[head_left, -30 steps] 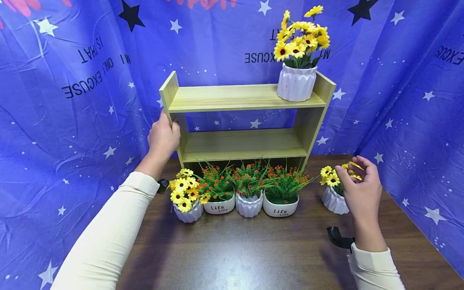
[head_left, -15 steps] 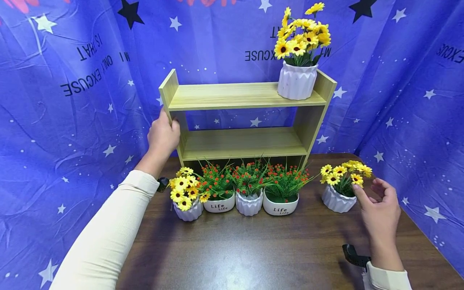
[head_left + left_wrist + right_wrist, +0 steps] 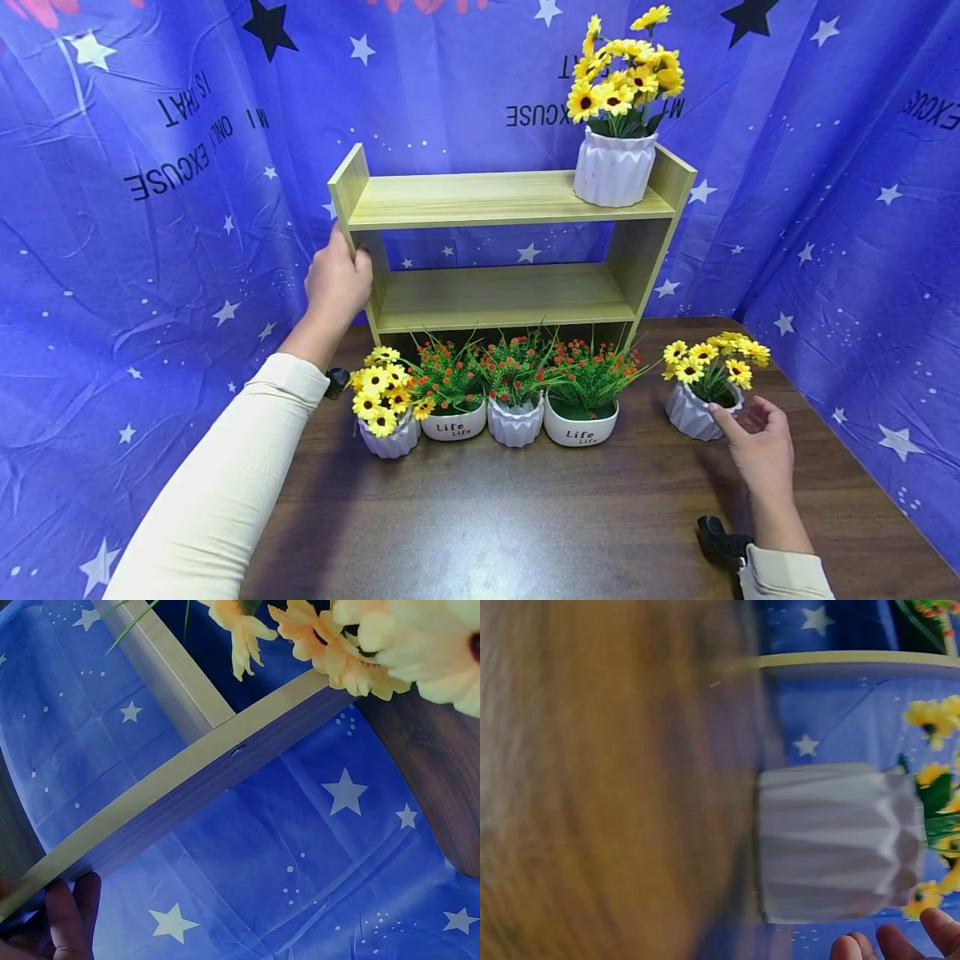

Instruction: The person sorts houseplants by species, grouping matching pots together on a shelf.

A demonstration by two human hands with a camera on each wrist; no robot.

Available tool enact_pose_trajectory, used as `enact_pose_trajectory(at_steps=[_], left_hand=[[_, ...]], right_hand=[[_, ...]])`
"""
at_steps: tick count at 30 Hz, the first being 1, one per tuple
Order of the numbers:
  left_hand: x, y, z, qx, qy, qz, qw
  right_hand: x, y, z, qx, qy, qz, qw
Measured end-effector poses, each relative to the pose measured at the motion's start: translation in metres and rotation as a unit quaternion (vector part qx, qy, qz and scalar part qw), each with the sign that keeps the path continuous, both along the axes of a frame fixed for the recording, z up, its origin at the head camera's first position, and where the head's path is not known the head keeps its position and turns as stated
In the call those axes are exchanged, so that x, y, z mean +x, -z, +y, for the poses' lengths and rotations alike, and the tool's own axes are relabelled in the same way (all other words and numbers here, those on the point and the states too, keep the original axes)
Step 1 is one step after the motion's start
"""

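Note:
My left hand (image 3: pixel 339 279) grips the left side panel of a light wooden shelf (image 3: pixel 465 200), thumb on its inner side; the left wrist view shows fingers (image 3: pixel 69 915) round the panel's edge. At the right, a white ribbed pot (image 3: pixel 693 414) with yellow daisy-like flowers (image 3: pixel 712 358) stands on the table. My right hand (image 3: pixel 757 442) is close in front of it, fingers loosely bent, the thumb tip overlapping the pot's rim. In the right wrist view the fingertips (image 3: pixel 896 941) show beside the pot (image 3: pixel 836 844), holding nothing.
Another pot of yellow flowers (image 3: pixel 615 167) stands on the shelf's top right. Before the shelf, a yellow-flowered pot (image 3: pixel 390 437) and several red-flowered pots, such as the middle one (image 3: pixel 516 423), stand in a row. Blue star-printed cloth (image 3: pixel 862 250) hangs around the brown table (image 3: pixel 465 517).
My right hand first moved right and down from over the right-hand flowers, then a little left toward the pot's rim. My left hand stays on the shelf panel.

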State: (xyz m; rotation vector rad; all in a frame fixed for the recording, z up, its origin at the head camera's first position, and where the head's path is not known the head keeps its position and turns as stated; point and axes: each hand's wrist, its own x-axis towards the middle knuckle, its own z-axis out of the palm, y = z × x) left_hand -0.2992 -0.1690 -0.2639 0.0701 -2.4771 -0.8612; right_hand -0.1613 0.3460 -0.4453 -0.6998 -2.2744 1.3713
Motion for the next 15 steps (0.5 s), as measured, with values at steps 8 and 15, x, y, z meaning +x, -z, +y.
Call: enact_pose_trajectory(at_steps=[8,15], left_hand=[[0.003,-0.001,0.000,-0.001,0.003,-0.004,1.0000],[0.002,-0.001,0.000,0.001,0.001,-0.001,1.0000]], right_hand=[[-0.016,0.016,0.006,-0.074,-0.022,-0.030,0.997],[-0.024,0.025,0.009,-0.085,-0.031,-0.044,0.995]])
